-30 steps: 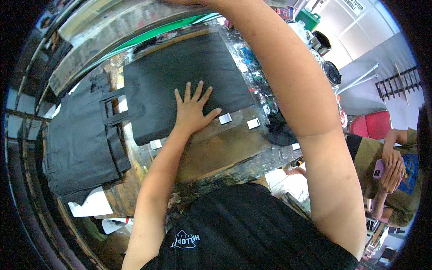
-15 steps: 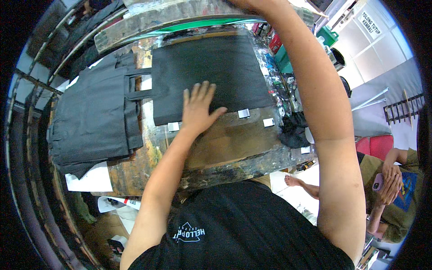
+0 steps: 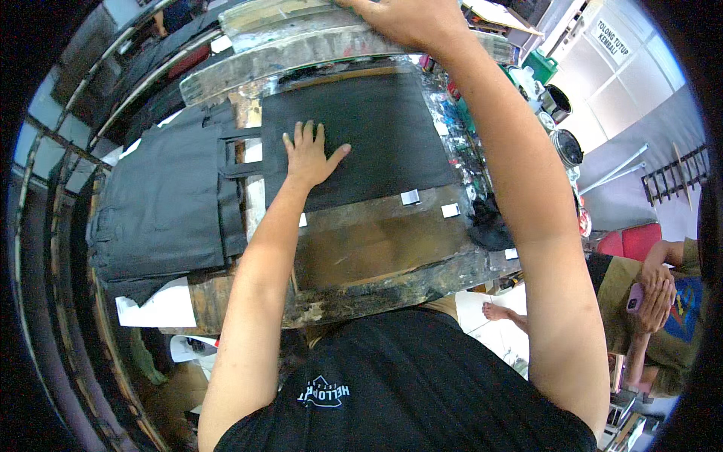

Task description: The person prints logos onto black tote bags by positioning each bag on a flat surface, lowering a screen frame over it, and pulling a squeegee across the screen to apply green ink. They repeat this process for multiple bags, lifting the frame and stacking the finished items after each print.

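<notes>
A black fabric tote bag (image 3: pixel 376 128) lies flat on the worktable, its handles pointing left. My left hand (image 3: pixel 307 160) rests palm down on its left part, fingers spread. At the upper edge of the picture, my right hand (image 3: pixel 422 24) grips a raised screen-printing frame (image 3: pixel 316 54) of worn wood; its fingertips are partly cut off. The frame stands above the bag's far edge. Left of the bag is a stack of black tote bags (image 3: pixel 162 200), with handles reaching toward the bag under my hand.
The paint-stained worktable (image 3: pixel 376 248) carries small white tabs (image 3: pixel 450 211) along the bag's near side. A crumpled black cloth (image 3: pixel 489 226) lies at the right, near cans (image 3: pixel 566 147) and a green container (image 3: pixel 541 66). Another person (image 3: pixel 651 301) with a phone sits at the right. Dark racks (image 3: pixel 53 226) line the left.
My left hand has slid away from me and slightly left over the bag. More of my right hand and the raised frame shows, and the green strip under the frame is no longer visible.
</notes>
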Available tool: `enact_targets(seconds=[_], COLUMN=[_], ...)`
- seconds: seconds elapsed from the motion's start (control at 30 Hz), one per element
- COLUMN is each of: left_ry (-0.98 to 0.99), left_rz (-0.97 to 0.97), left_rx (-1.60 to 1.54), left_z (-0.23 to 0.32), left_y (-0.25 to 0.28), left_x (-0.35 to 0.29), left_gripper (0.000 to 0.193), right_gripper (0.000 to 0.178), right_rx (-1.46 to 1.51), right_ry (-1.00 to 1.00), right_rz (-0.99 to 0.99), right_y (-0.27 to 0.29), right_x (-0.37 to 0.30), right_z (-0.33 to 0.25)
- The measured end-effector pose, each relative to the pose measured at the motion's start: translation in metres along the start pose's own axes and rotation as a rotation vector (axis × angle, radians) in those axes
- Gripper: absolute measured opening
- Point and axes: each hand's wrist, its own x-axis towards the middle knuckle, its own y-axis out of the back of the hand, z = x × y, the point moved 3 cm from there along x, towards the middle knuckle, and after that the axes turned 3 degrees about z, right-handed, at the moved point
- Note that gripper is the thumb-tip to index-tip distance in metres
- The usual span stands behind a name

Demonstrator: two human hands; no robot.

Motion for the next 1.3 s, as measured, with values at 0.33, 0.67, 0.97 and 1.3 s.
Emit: enact_targets(seconds=[0.33,0.67,0.97,1.3], left_ry=[-0.499,0.577,0.488,0.538], left_rz=[-0.411,0.111,0.142,0.106], left_rx=[-0.366,-1.006,-0.481,-0.499], left_z=[0.061,-0.023,-0.028,-0.036], left_y=[0.151,0.191,0.105,0.093], left_x=[-0.114,-0.084,-0.178,-0.193], left_gripper=[0.049,0.067,0.109,0.116], right_gripper=[0.079,0.061,0.068,0.065], right_rx=[0.026,-0.028,0.12,0.048], right_ry=[0.016,0.26,0.127,0.089], right_rz=[-0.01,-0.132,-0.519,-0.371], right_y=[-0.012,-0.087,-0.13,-0.2], right_x=[0.006,-0.122,-0.189,-0.153], right_z=[0.005,0.017,0.002,0.012])
